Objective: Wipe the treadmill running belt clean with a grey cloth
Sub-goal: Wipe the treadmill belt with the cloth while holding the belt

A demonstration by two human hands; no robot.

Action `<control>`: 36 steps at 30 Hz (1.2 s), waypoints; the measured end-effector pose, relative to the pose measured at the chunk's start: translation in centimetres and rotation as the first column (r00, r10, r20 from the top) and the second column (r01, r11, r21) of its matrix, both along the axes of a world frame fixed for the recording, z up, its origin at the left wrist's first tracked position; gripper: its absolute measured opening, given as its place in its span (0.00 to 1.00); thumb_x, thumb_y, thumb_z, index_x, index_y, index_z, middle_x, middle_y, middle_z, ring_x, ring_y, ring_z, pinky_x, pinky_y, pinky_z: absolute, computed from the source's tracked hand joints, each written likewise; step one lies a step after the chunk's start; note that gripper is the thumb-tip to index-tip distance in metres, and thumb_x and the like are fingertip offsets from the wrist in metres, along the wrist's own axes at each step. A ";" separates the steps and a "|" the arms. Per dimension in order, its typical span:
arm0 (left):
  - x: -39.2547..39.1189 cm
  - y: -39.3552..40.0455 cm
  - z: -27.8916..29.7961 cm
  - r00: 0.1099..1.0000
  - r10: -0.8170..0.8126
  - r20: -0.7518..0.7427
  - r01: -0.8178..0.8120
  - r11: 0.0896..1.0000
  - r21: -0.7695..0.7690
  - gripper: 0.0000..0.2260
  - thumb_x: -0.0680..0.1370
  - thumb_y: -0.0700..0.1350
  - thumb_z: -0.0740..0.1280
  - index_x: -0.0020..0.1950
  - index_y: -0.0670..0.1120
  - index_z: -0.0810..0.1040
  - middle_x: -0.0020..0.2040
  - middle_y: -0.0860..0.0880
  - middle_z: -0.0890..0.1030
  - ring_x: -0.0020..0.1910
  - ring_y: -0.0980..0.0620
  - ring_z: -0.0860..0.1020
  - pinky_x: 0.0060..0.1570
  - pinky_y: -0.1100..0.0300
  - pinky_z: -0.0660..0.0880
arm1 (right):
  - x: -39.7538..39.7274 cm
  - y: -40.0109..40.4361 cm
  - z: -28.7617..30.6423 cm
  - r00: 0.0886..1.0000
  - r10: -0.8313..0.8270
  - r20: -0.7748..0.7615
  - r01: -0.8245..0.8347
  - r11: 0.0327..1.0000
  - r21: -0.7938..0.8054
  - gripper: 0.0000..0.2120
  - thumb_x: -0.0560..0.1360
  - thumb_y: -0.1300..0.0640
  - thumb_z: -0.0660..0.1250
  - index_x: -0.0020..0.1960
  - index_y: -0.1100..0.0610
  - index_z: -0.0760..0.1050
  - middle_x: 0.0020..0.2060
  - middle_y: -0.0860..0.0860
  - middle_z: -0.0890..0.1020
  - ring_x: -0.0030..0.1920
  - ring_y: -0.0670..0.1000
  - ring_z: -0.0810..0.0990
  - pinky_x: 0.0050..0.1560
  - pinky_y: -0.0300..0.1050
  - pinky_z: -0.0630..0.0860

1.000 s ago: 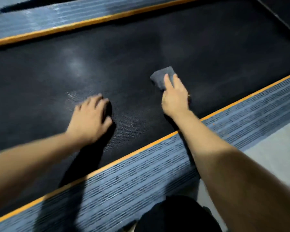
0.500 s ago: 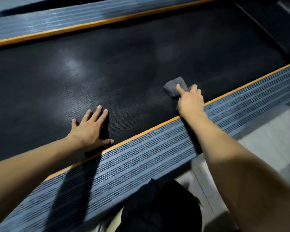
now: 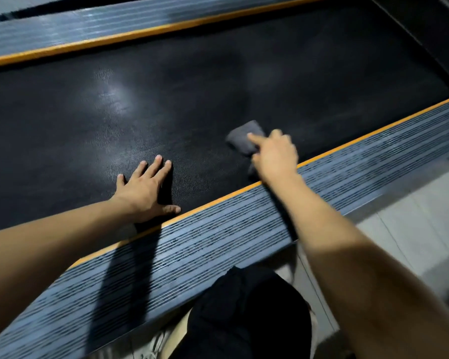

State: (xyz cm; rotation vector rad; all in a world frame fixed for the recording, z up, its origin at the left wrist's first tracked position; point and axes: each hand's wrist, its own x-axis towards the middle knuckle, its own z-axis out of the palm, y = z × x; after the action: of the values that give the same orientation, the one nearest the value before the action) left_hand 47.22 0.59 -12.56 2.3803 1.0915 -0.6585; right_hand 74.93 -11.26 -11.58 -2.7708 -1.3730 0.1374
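Note:
The black running belt [image 3: 192,94] fills the upper half of the head view. A small folded grey cloth [image 3: 241,137] lies on it close to the near edge. My right hand [image 3: 275,154] presses down on the cloth, fingers curled over its near part, so only its far corner shows. My left hand [image 3: 145,190] rests flat on the belt to the left, fingers spread, holding nothing.
A ribbed grey side rail [image 3: 218,242] with an orange strip [image 3: 218,203] borders the belt on the near side. A matching rail [image 3: 88,24] runs along the far side. Pale floor tiles [image 3: 412,229] lie at right. My knee in dark clothing [image 3: 244,320] is below.
My right hand has slid the cloth toward the near rail and slightly right. My left hand has opened flat and drawn back toward the near edge.

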 end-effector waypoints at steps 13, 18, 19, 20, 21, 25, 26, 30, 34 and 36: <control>0.0 -0.1 0.4 1.000 -0.020 0.008 0.020 1.000 0.022 0.52 0.72 0.68 0.70 0.83 0.54 0.40 0.83 0.56 0.35 0.83 0.47 0.41 0.76 0.30 0.48 | -15.0 2.8 -0.4 0.939 0.255 -0.232 -0.244 0.967 0.076 0.24 0.72 0.56 0.69 0.65 0.50 0.63 0.61 0.58 0.68 0.59 0.62 0.69 0.48 0.54 0.74; -1.1 -0.3 -0.2 0.997 -0.037 0.061 0.033 0.997 0.066 0.52 0.70 0.76 0.64 0.82 0.58 0.37 0.83 0.56 0.36 0.83 0.48 0.40 0.78 0.34 0.46 | -5.7 1.0 -1.0 0.984 -0.058 -0.168 0.073 0.994 0.084 0.21 0.71 0.55 0.68 0.61 0.50 0.67 0.56 0.58 0.70 0.56 0.64 0.72 0.50 0.54 0.74; -1.2 -0.3 -0.2 0.997 -0.044 0.063 0.039 0.996 0.075 0.52 0.70 0.76 0.63 0.82 0.58 0.37 0.83 0.56 0.36 0.83 0.49 0.40 0.78 0.34 0.46 | -4.2 0.9 -0.9 0.979 -0.118 -0.165 0.131 0.989 0.072 0.20 0.71 0.55 0.68 0.61 0.50 0.67 0.56 0.59 0.70 0.55 0.65 0.72 0.48 0.55 0.74; -1.3 -0.3 -0.2 0.997 -0.049 0.065 0.044 0.996 0.081 0.52 0.70 0.76 0.63 0.82 0.58 0.37 0.83 0.56 0.36 0.83 0.49 0.40 0.77 0.35 0.46 | -3.4 0.8 -0.9 0.976 -0.146 -0.159 0.157 0.986 0.057 0.19 0.72 0.54 0.67 0.60 0.50 0.66 0.56 0.59 0.70 0.55 0.65 0.72 0.46 0.55 0.73; -1.3 -0.2 -0.2 0.996 -0.053 0.070 0.047 0.995 0.087 0.52 0.70 0.76 0.63 0.82 0.58 0.37 0.83 0.56 0.36 0.83 0.49 0.40 0.77 0.35 0.47 | -3.3 0.8 -0.9 0.980 -0.145 -0.139 0.153 0.987 0.052 0.19 0.73 0.54 0.67 0.61 0.51 0.65 0.55 0.60 0.70 0.54 0.65 0.72 0.45 0.54 0.72; -2.1 -0.3 -0.4 0.987 -0.076 0.142 0.054 0.987 0.150 0.51 0.70 0.76 0.61 0.83 0.57 0.41 0.84 0.56 0.40 0.83 0.49 0.44 0.76 0.36 0.49 | -8.4 1.0 -1.1 0.995 0.072 -0.063 -0.064 0.992 0.113 0.22 0.71 0.52 0.68 0.63 0.54 0.69 0.52 0.61 0.72 0.51 0.64 0.73 0.44 0.55 0.75; -2.5 -0.3 -0.5 0.980 -0.099 0.174 0.066 0.980 0.186 0.49 0.71 0.76 0.59 0.84 0.56 0.44 0.84 0.56 0.42 0.83 0.49 0.46 0.75 0.37 0.51 | -10.3 1.2 -1.2 0.986 0.151 -0.063 -0.144 0.983 0.111 0.22 0.71 0.52 0.69 0.63 0.54 0.69 0.52 0.60 0.72 0.51 0.63 0.73 0.44 0.54 0.76; -4.5 1.1 -1.2 0.947 -0.179 0.265 0.093 0.947 0.307 0.36 0.76 0.64 0.53 0.82 0.49 0.60 0.83 0.50 0.58 0.79 0.45 0.64 0.70 0.43 0.64 | -13.9 2.8 -1.8 0.968 0.242 -0.064 -0.237 0.968 0.082 0.23 0.72 0.51 0.68 0.65 0.52 0.66 0.51 0.56 0.70 0.52 0.58 0.71 0.43 0.52 0.76; -6.8 4.9 -2.4 0.954 -0.111 0.279 -0.013 0.913 0.408 0.29 0.79 0.58 0.54 0.79 0.50 0.67 0.79 0.46 0.67 0.74 0.42 0.70 0.69 0.44 0.68 | -13.2 4.9 -2.6 0.966 0.254 -0.043 -0.247 0.961 0.123 0.24 0.73 0.51 0.69 0.67 0.51 0.66 0.50 0.56 0.70 0.51 0.58 0.71 0.41 0.52 0.78; -7.9 7.5 -3.0 0.961 -0.047 0.272 -0.083 0.892 0.445 0.29 0.80 0.58 0.53 0.79 0.50 0.66 0.79 0.45 0.67 0.75 0.41 0.69 0.72 0.42 0.65 | -13.0 7.3 -3.0 0.965 0.258 -0.039 -0.249 0.955 0.162 0.25 0.73 0.52 0.69 0.68 0.52 0.67 0.51 0.57 0.70 0.51 0.58 0.71 0.42 0.54 0.78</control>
State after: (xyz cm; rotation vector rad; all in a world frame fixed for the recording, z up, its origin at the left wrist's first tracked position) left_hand 39.34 8.07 -15.57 2.7362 1.2431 -0.0478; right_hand 61.94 -3.97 -14.57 -2.4361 -1.6429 0.1145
